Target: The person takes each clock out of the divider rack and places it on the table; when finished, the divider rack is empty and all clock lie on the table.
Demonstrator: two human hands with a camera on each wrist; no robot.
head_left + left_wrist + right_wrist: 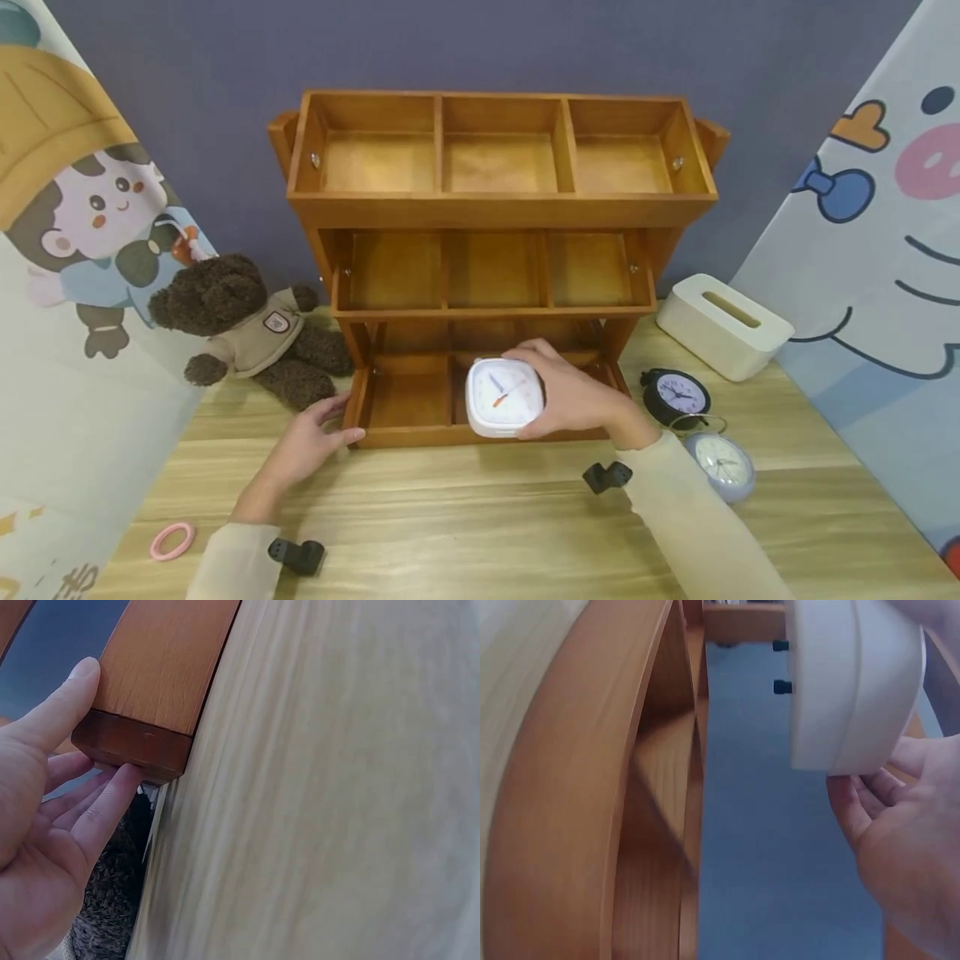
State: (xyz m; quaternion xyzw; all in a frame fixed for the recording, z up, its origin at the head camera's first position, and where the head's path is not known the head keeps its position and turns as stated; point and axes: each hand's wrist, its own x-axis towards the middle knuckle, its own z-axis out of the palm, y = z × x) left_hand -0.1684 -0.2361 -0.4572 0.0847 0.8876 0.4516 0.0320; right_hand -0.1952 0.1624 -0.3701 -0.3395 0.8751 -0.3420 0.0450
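My right hand grips a white, rounded-square alarm clock by its right side, over the bottom tier of a wooden three-tier shelf. In the right wrist view, the clock shows its pale side and two small dark knobs at the back; fingers curl under its edge. The clock hangs above the tray's dividers. At the shelf's front left corner, my left hand holds the bottom tray's end. From the left wrist, thumb and fingers lie on either side of that wooden corner.
Left of the shelf sits a brown teddy bear. A pink ring lies at the front left. To the right are a black alarm clock, a pale lavender clock and a cream tissue box. Printed walls flank the table.
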